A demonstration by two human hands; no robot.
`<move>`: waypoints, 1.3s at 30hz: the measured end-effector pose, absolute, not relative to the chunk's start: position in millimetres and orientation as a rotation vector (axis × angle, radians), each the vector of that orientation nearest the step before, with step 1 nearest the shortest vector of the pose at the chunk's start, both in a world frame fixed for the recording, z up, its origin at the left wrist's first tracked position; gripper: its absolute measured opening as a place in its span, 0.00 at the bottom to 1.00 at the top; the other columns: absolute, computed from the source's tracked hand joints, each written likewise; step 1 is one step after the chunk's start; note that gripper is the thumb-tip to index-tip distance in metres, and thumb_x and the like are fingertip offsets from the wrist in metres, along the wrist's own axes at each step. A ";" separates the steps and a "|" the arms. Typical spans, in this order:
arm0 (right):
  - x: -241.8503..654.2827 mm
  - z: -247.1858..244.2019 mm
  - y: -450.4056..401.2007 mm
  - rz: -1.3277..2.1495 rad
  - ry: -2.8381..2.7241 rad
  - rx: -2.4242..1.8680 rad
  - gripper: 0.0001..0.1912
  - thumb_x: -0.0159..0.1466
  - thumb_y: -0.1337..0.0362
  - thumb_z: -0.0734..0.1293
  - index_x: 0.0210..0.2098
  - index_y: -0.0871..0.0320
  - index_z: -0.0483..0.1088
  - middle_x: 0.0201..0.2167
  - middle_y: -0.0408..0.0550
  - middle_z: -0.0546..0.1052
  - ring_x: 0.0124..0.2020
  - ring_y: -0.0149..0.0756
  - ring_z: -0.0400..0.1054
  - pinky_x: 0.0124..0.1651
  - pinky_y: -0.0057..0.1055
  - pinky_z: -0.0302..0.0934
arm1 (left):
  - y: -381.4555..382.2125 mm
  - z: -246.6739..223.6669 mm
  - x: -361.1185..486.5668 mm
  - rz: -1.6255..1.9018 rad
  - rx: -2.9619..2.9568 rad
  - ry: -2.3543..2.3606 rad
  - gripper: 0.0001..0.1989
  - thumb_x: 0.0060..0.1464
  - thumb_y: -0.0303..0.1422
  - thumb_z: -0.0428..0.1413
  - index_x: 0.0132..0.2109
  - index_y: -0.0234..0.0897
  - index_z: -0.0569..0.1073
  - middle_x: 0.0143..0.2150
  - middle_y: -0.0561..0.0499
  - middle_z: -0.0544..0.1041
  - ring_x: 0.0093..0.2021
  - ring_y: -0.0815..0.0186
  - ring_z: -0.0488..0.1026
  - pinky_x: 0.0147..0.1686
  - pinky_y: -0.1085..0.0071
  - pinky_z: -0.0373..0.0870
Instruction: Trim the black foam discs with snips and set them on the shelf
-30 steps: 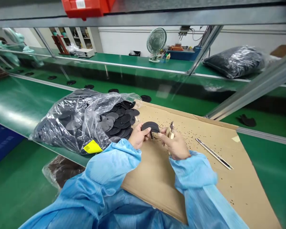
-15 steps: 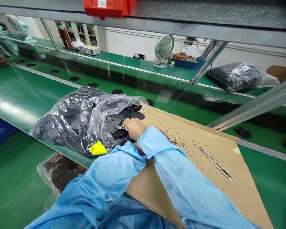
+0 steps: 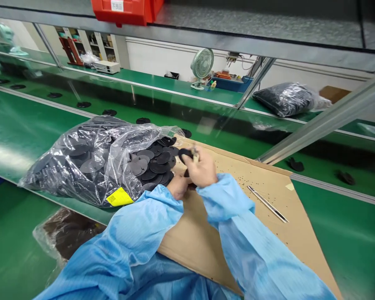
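My right hand [image 3: 203, 168] is closed, slightly blurred, over the near end of the cardboard sheet. It grips a small metal-tipped tool [image 3: 195, 155], and a black disc [image 3: 185, 156] shows at its fingertips. Just below and to the left, my left hand [image 3: 177, 187] is closed, its fingertips partly hidden behind the right hand. A dark edge like that of another black disc shows between the two hands. Beside them many loose black discs [image 3: 159, 167] spill from the mouth of a clear plastic bag [image 3: 71, 166] with a yellow label [image 3: 119, 196].
A cardboard sheet [image 3: 200, 246] lies under my hands, strewn with tiny black bits. On it rests a thin pen-like stick [image 3: 268, 203]. Beyond runs a green belt with black discs [image 3: 109, 112]. A metal post [image 3: 325, 121] slants at right; a red bin [image 3: 126, 10] hangs overhead.
My right hand has moved right, from the loose discs to above the cardboard, and a black disc now shows in it. My left hand has come into sight. The whole view has shifted slightly.
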State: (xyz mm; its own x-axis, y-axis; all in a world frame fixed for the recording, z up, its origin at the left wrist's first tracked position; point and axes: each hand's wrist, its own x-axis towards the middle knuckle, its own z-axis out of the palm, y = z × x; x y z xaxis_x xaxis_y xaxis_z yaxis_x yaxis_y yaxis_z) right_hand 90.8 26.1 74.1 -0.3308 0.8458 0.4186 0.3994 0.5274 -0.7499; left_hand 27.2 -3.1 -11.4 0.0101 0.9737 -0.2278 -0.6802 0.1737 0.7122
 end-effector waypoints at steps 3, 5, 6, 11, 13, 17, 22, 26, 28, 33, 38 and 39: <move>132.5 69.5 23.6 0.863 -1.535 -1.099 0.13 0.53 0.59 0.67 0.36 0.58 0.67 0.31 0.45 0.73 0.32 0.35 0.66 0.38 0.33 0.63 | -4.8 -12.6 25.2 1.312 0.468 0.829 0.17 0.40 0.34 0.66 0.39 0.32 0.74 0.30 0.46 0.76 0.29 0.63 0.73 0.29 0.68 0.69; 153.9 55.9 19.8 0.982 -1.365 -1.124 0.15 0.50 0.57 0.69 0.35 0.58 0.67 0.28 0.43 0.71 0.30 0.33 0.65 0.37 0.33 0.64 | -5.0 -10.7 25.2 1.335 0.479 0.829 0.18 0.40 0.35 0.66 0.40 0.33 0.75 0.33 0.46 0.77 0.31 0.63 0.74 0.30 0.67 0.70; 161.1 47.0 17.3 1.027 -1.305 -1.138 0.16 0.49 0.57 0.70 0.34 0.58 0.67 0.28 0.42 0.71 0.29 0.32 0.65 0.37 0.33 0.64 | -5.7 -9.5 25.8 1.348 0.495 0.815 0.19 0.41 0.36 0.66 0.41 0.33 0.75 0.34 0.46 0.77 0.32 0.62 0.74 0.31 0.66 0.71; 168.3 8.9 7.1 1.028 -1.287 -1.236 0.17 0.50 0.55 0.70 0.35 0.58 0.68 0.29 0.43 0.72 0.30 0.34 0.66 0.38 0.33 0.64 | -14.4 -6.1 32.0 1.312 0.673 0.784 0.22 0.43 0.36 0.65 0.46 0.34 0.74 0.42 0.44 0.78 0.38 0.59 0.75 0.36 0.62 0.74; 166.7 4.5 5.6 0.905 -1.378 -1.280 0.16 0.52 0.55 0.69 0.35 0.58 0.69 0.32 0.46 0.73 0.34 0.36 0.67 0.41 0.35 0.64 | -17.5 -7.0 34.3 1.310 0.731 0.827 0.22 0.43 0.35 0.65 0.46 0.34 0.74 0.42 0.44 0.78 0.38 0.60 0.75 0.36 0.62 0.74; 170.4 5.5 4.7 0.742 -1.529 -1.308 0.16 0.53 0.56 0.68 0.37 0.58 0.72 0.38 0.50 0.74 0.41 0.40 0.67 0.48 0.38 0.61 | -19.6 -9.9 36.7 1.329 0.821 0.892 0.21 0.43 0.34 0.65 0.46 0.34 0.74 0.42 0.45 0.78 0.39 0.60 0.76 0.37 0.62 0.75; 179.5 1.1 4.3 0.983 -1.497 -1.212 0.16 0.54 0.55 0.68 0.38 0.58 0.71 0.32 0.45 0.75 0.33 0.35 0.68 0.41 0.34 0.63 | -20.4 -9.1 36.6 1.303 0.817 0.940 0.22 0.42 0.34 0.66 0.46 0.34 0.74 0.43 0.44 0.78 0.39 0.58 0.76 0.36 0.62 0.76; 182.3 -2.0 5.2 1.249 -1.377 -1.069 0.16 0.51 0.55 0.71 0.35 0.58 0.71 0.27 0.41 0.73 0.29 0.32 0.66 0.36 0.30 0.63 | -20.3 -5.2 36.2 1.263 0.806 0.934 0.26 0.41 0.34 0.66 0.48 0.32 0.73 0.45 0.41 0.77 0.41 0.58 0.75 0.38 0.61 0.75; 182.2 -1.9 5.5 1.301 -1.317 -1.036 0.16 0.49 0.57 0.72 0.34 0.58 0.71 0.27 0.41 0.73 0.28 0.32 0.66 0.35 0.30 0.63 | -19.9 -4.0 36.0 1.243 0.817 0.932 0.27 0.40 0.35 0.66 0.48 0.31 0.73 0.46 0.40 0.76 0.42 0.57 0.75 0.40 0.59 0.74; 178.8 -0.3 3.8 1.330 -1.221 -1.088 0.18 0.44 0.59 0.74 0.33 0.58 0.71 0.26 0.41 0.72 0.27 0.32 0.66 0.34 0.31 0.64 | -19.6 -4.6 35.5 1.249 0.842 0.957 0.25 0.40 0.37 0.67 0.46 0.31 0.73 0.47 0.40 0.76 0.43 0.54 0.75 0.41 0.57 0.74; 174.1 3.0 2.5 1.387 -1.073 -1.129 0.22 0.38 0.59 0.76 0.31 0.58 0.69 0.24 0.40 0.71 0.26 0.32 0.66 0.30 0.30 0.63 | -20.5 -3.8 35.6 1.258 0.851 0.942 0.21 0.40 0.35 0.66 0.42 0.31 0.73 0.44 0.42 0.77 0.42 0.56 0.75 0.41 0.59 0.74; 173.8 3.0 2.7 1.378 -1.073 -1.142 0.22 0.38 0.59 0.76 0.30 0.58 0.69 0.24 0.40 0.71 0.25 0.32 0.65 0.30 0.30 0.63 | -20.6 -2.9 35.6 1.258 0.841 0.938 0.20 0.40 0.34 0.67 0.41 0.31 0.73 0.44 0.42 0.77 0.42 0.56 0.75 0.41 0.59 0.74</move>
State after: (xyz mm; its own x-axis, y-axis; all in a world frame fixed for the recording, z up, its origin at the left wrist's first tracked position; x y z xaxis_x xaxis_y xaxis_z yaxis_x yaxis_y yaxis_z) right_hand 173.8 2.7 3.0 -0.0461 0.9947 -0.0920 -0.1540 -0.0980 -0.9832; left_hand 35.6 -20.6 -2.9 0.0620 0.9918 -0.1121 -0.3904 0.1275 0.9118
